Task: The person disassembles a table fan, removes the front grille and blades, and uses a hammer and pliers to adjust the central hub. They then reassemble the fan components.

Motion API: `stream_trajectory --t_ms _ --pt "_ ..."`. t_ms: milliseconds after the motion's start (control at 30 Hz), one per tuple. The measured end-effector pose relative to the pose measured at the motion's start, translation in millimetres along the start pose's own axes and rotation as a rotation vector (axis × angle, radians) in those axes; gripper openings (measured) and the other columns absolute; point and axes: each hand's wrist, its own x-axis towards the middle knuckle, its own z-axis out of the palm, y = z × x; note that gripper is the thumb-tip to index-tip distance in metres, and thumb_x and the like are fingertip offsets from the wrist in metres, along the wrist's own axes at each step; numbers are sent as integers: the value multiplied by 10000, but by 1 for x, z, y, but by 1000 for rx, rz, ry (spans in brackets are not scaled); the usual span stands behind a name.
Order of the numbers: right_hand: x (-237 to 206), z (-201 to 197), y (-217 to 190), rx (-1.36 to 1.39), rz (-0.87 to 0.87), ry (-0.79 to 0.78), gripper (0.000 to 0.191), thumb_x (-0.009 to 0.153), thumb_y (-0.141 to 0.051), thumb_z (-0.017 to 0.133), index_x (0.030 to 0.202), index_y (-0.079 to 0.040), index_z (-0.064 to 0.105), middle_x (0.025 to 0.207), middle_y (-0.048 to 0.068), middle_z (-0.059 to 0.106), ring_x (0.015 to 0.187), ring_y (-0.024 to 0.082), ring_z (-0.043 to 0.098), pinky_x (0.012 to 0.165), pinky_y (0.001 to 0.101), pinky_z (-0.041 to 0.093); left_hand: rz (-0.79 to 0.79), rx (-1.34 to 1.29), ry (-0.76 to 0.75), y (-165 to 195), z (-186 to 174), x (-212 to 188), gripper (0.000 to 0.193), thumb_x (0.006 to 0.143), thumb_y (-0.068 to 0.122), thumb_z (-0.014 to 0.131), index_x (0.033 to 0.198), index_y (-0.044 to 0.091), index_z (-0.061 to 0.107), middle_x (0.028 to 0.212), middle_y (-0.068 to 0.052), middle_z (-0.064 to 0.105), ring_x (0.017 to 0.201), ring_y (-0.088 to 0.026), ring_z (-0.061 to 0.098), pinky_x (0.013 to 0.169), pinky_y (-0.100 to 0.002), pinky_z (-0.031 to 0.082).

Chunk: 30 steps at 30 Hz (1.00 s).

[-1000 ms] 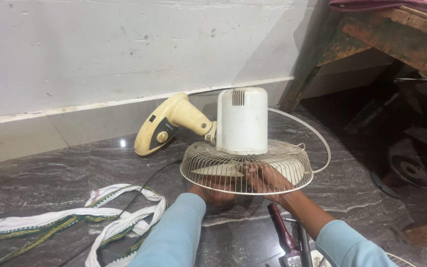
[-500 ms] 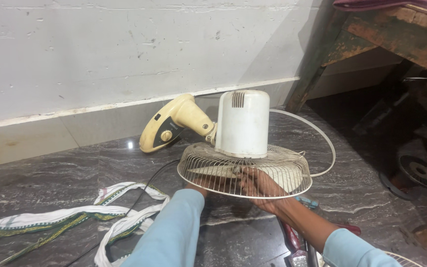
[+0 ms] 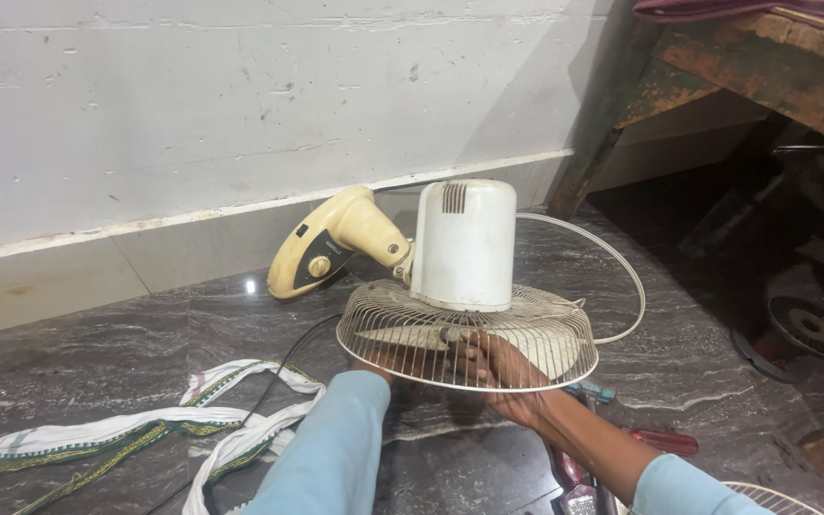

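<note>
Centre frame: right hand (image 3: 496, 374) is gripping the fan grille (image 3: 536, 334) rim; left hand (image 3: 383, 360) is reaching underneath, grip hidden | fan motor (image 3: 463, 243) is standing above

I work on a home's marble floor (image 3: 97, 334) beside a plastered wall (image 3: 193, 95) and worn wooden table (image 3: 717, 67).
</note>
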Motion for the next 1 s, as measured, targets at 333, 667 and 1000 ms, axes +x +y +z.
stream_trajectory --t_ms 333,667,1000 --pt "-22 18 0 -379 -37 113 618 863 -307 760 1321 -50 433 783 58 589 414 86 518 320 166 411 -4 -15 50 5 -6 -5 472 1077 322 363 1484 97 444 1507 -84 515 1356 -191 521 1128 -305 433" --pt "-26 16 -2 -343 32 138 618 860 -313 791 1265 -20 427 751 59 568 390 69 488 327 183 433 1 -25 54 7 -5 -6 478 1078 331 363 1494 106 433 1522 -81 502 1372 -193 507 1138 -309 421" --pt "-21 8 -1 -160 4 -21 598 856 -224 813 1242 16 425 694 61 580 390 83 528 320 192 452 9 -19 58 3 -5 -7 484 1079 341 362 1503 114 422 1538 -78 488 1388 -194 492 1149 -313 408"
